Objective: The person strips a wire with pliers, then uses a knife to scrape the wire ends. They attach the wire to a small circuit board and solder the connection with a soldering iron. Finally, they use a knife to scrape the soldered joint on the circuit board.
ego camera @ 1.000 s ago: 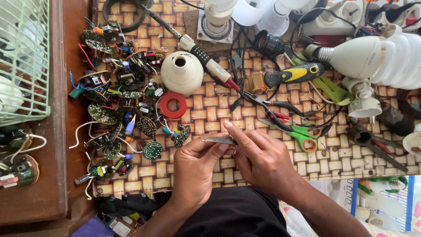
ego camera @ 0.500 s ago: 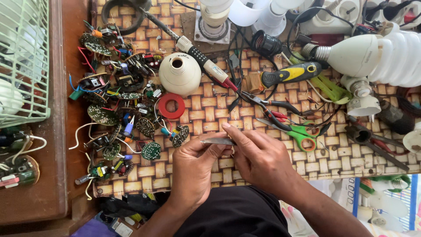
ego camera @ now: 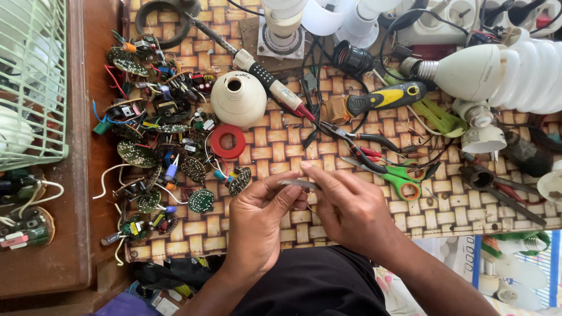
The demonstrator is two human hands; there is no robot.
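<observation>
Woven-mat desk [ego camera: 281, 146] crowded with circuit boards [ego camera: 140, 153], scissors [ego camera: 398, 175]. Left hand [ego camera: 257, 225] and right hand [ego camera: 351, 208] both pinch a small grey metal strip [ego camera: 297, 184] above the mat. Likely light, thin, bendable; grip by ends.

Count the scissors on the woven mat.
1: green-handled scissors lie just right of the right hand, near pliers. Clutter may hide others.
</observation>
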